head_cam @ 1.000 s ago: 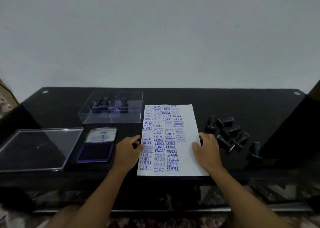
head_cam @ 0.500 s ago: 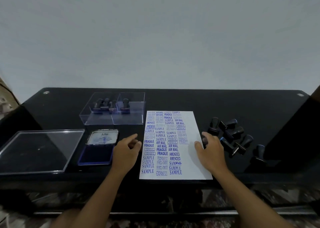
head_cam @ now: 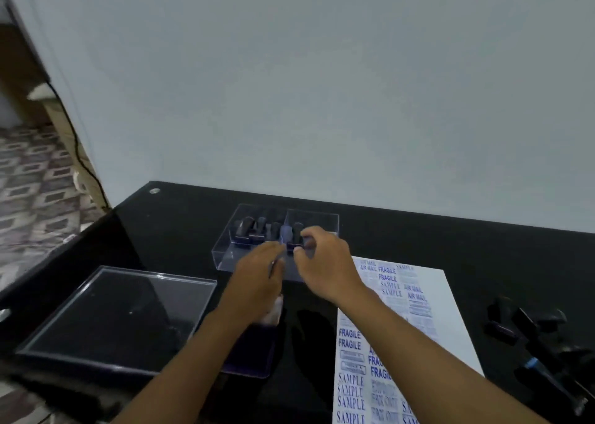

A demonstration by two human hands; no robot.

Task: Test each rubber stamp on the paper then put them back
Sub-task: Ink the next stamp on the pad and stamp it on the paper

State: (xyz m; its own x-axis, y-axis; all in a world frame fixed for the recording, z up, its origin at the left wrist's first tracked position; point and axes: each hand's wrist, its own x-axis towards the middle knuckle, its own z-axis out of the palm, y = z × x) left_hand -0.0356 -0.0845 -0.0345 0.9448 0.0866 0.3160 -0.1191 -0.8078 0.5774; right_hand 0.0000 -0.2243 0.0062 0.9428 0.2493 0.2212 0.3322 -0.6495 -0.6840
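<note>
A clear plastic box [head_cam: 225, 256] with two compartments stands at the back of the black table. Three dark rubber stamps [head_cam: 254, 230] stand in its left compartment. One rubber stamp [head_cam: 294, 235] stands in the right compartment, and my right hand [head_cam: 322, 262] pinches it between thumb and fingers. My left hand [head_cam: 257, 272] reaches to the box's front wall, fingers stretched out and holding nothing. The white paper [head_cam: 418, 311], covered with blue stamp prints, lies to the right under my right forearm. The picture is blurred.
A blue ink pad [head_cam: 254, 356] lies open under my left wrist. The box's clear lid [head_cam: 122, 314] lies flat at the left. Several loose black stamps [head_cam: 531, 327] are heaped right of the paper. A grey wall runs behind the table; the floor shows at the left.
Both hands left the paper's edges and reached forward-left to the clear box. The view swung left. My right hand closed around the stamp in the right compartment.
</note>
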